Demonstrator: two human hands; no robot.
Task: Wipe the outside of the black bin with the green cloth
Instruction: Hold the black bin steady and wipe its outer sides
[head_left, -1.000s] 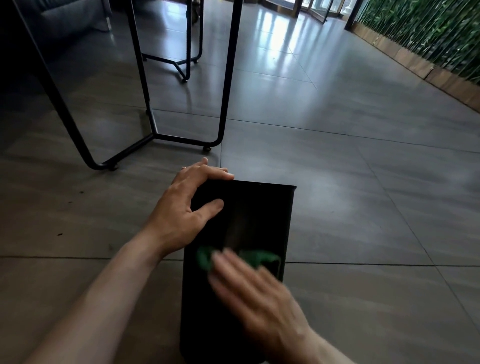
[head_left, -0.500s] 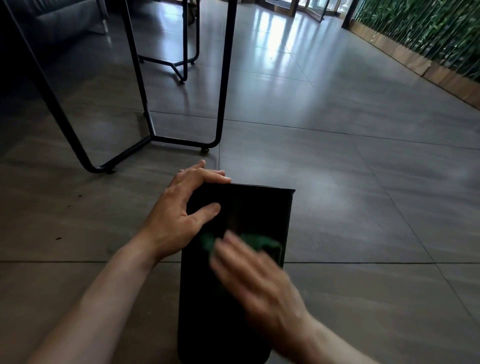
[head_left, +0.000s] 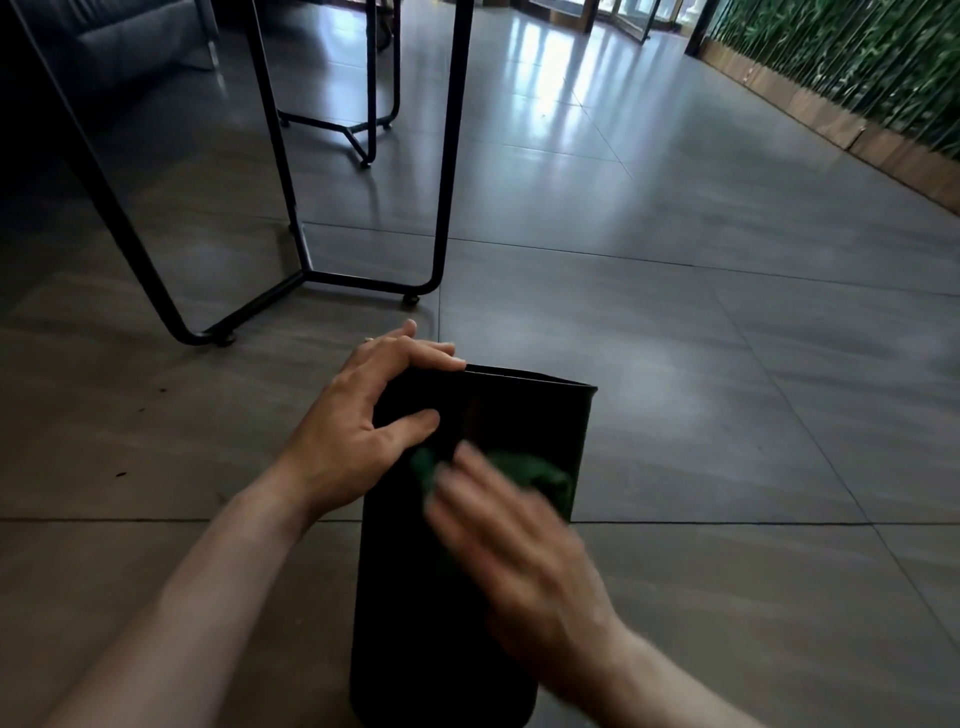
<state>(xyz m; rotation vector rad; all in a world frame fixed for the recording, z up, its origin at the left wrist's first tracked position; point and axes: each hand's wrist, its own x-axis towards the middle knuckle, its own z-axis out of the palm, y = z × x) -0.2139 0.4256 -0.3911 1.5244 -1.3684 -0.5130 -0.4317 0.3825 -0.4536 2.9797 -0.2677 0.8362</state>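
From the head camera, looking down over the person's forearms: the left hand (head_left: 358, 415) reaches in from the lower left and grips the far left corner of the tall black plastic bin (head_left: 410, 597), fingers curled over its rim and the thumb pressed flat against the upper face. The bin lies tipped on the grey tiled floor (head_left: 727, 415), its open mouth pointing away from the person, its base close to the bottom edge of the view.

The right hand (head_left: 519, 545) comes in from the lower right and lies across the bin's upper face, fingers stretched out fairly straight and pressing the crumpled green cloth (head_left: 535, 467) against the black surface. The hand is smeared with motion blur, so I cannot tell whether any finger curls round the cloth. The cloth shows past the fingertips, near the bin's right edge and just beside the left thumb.

No lettering or label can be read on the bin.

Beyond the bin's mouth stands a black metal tube frame (head_left: 447, 156) on small feet, near the left hand's fingers but apart from them. A dark grey sofa (head_left: 119, 41) sits far left, and a green bamboo screen over a wooden ledge (head_left: 841, 67) runs along the far right.
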